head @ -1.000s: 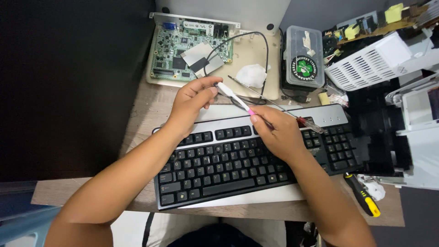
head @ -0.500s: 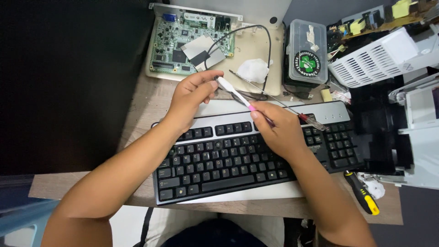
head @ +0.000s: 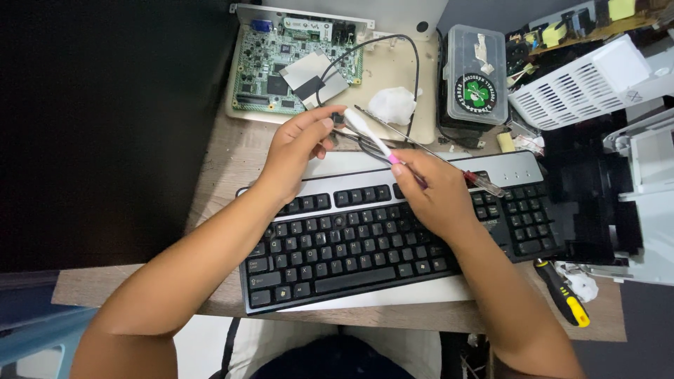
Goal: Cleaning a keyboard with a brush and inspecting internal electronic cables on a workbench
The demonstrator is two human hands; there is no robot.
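Slim white tool with pink collar [head: 368,135]: pen-shaped, held slanting above the back edge of the black-and-silver keyboard [head: 393,238]. Its white end lies between the fingertips of the left hand [head: 298,151]; its pink end runs into the right hand [head: 435,196]. The working tip is hidden under the right fingers, so its kind cannot be told, possibly a brush or a small driver.

Handling, as a judgement: light, stiff, smooth plastic barrel, apt to roll or slip in a loose pinch. Best taken near the pink collar for control, with the far end steadied lightly. Keys beneath will give and may pop off if levered.

Left hand: fingers curled, thumb and fingertips closed on the white end. Right hand: closed round the pink end, knuckles up, resting over the function-key row.

Just beyond the right hand, a red-handled screwdriver [head: 481,182] lies on the keyboard's silver strip. A black cable [head: 393,42] loops away past the left fingertips. Further off from the left hand: a green circuit board [head: 281,63] on a beige tray, and a wad of white tissue [head: 392,104]. Beyond the right hand, a clear parts box [head: 477,74]. Near the right forearm, a yellow-and-black screwdriver [head: 565,295] on the wooden desk [head: 225,161].
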